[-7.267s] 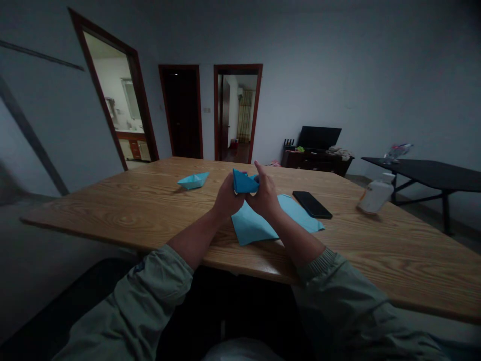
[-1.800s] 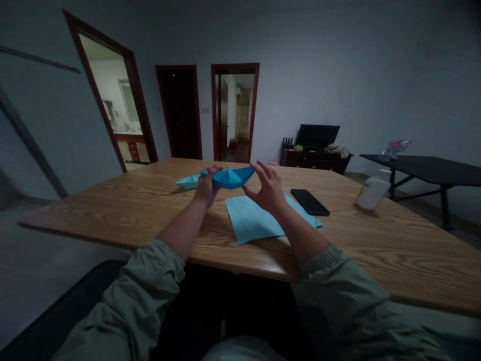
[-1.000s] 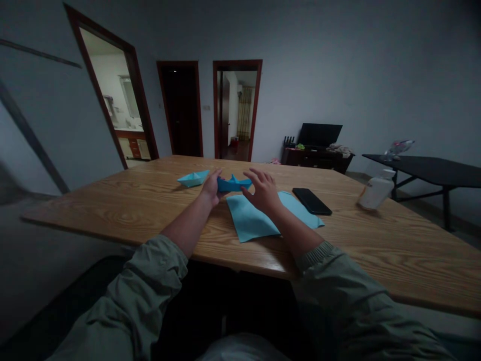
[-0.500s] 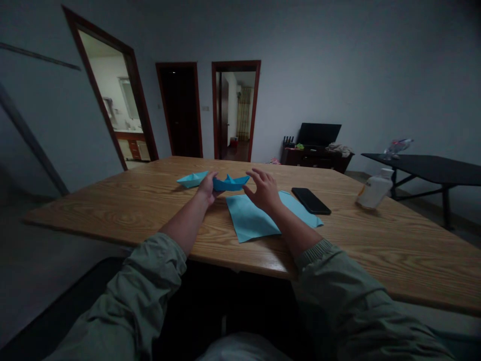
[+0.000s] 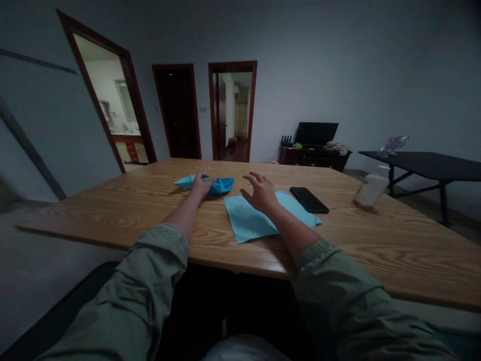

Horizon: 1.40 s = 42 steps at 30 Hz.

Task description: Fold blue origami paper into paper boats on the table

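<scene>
A darker blue paper boat point(image 5: 223, 186) is by the far middle of the wooden table, its left end gripped by my left hand point(image 5: 202, 186). Just left of that hand lies a light blue paper boat point(image 5: 184, 182), partly hidden behind my fingers. My right hand point(image 5: 260, 192) hovers with fingers spread, apart from the darker boat and holding nothing. Below it, a sheet of light blue paper point(image 5: 248, 220) rests flat, partly covered by my right wrist.
A black phone point(image 5: 308, 200) touches or nearly touches the sheet's right side. Farther right stands a whitish bottle point(image 5: 371, 187) on the wooden table point(image 5: 394, 250). Beyond are a black folding table point(image 5: 432, 165) and a low cabinet with a screen point(image 5: 316, 134).
My left hand has moved left and turned palm down, carrying the darker blue boat beside the light blue one. My right hand has come away from the boat's right end.
</scene>
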Each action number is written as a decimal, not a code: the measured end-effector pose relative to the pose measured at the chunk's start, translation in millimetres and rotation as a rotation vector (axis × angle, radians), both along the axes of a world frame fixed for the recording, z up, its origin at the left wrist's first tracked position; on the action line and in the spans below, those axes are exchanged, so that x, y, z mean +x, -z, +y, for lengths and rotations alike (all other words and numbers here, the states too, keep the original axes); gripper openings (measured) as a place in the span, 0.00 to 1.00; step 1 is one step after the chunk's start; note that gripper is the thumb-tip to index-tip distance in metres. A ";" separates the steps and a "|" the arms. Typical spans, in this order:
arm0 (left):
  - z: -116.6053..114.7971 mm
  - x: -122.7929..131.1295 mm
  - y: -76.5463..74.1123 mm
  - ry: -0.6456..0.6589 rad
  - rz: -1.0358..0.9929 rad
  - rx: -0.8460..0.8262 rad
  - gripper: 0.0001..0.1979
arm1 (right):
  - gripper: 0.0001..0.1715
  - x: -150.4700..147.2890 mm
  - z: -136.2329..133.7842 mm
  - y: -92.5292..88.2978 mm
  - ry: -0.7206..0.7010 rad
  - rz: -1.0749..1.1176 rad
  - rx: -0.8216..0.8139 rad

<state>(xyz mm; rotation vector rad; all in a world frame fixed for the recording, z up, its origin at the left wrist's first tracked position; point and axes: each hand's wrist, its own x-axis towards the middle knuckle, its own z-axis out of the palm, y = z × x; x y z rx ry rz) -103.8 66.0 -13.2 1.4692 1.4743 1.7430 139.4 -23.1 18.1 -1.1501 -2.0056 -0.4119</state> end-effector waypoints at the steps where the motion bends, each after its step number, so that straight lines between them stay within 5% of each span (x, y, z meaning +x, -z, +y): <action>1: -0.2 -3.8 -0.8 -0.027 0.063 0.016 0.20 | 0.26 0.4 -0.1 0.2 0.000 0.000 -0.004; 10: -10.3 -40.5 -2.5 -0.019 0.398 -0.134 0.07 | 0.22 13.2 4.9 -0.1 0.018 0.055 -0.066; 22: -27.7 -22.0 -9.5 0.155 0.377 -0.236 0.06 | 0.20 17.9 9.1 2.8 0.011 0.069 -0.081; 26: -48.4 -1.0 -19.7 0.418 0.050 -0.361 0.10 | 0.21 16.8 8.4 2.7 -0.002 0.070 -0.097; 30: -63.9 8.9 -30.4 0.833 -0.129 -0.338 0.29 | 0.21 16.4 8.3 2.2 -0.021 0.076 -0.101; 36: -42.0 -1.4 -17.2 0.326 0.248 -0.026 0.19 | 0.21 17.1 10.6 3.9 -0.036 0.073 -0.110; 42: -36.0 13.8 -10.9 0.261 0.550 0.077 0.19 | 0.22 6.8 7.0 3.5 -0.042 0.017 -0.235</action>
